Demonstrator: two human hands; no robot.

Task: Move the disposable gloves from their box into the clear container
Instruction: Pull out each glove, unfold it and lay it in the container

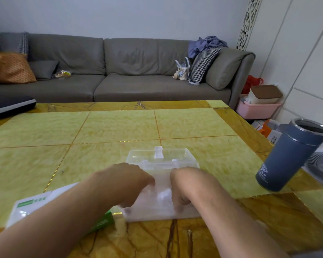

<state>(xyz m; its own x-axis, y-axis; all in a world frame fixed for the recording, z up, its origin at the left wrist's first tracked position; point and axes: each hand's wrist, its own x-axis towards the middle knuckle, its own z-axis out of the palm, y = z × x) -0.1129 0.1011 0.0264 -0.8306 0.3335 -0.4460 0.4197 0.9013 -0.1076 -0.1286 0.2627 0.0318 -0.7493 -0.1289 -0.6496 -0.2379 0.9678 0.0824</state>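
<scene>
both hands, left hand [131, 181] and right hand [185, 185], are curling fingers down onto the gloves [157, 202] inside the clear container [160, 157]; pressing evenly should be flattening them; the box [26, 207] is lying left.

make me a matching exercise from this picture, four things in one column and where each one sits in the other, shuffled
Things:
1. white and green glove box
2. dark blue steel tumbler
3. clear plastic container
4. black-and-white houndstooth cushion

Places:
A. right end of the grey sofa
B. near the right edge of the yellow tiled table
C. under the left forearm, near left of the table
D. middle of the table, just beyond both hands

Pairs: 1-C, 2-B, 3-D, 4-A
</scene>
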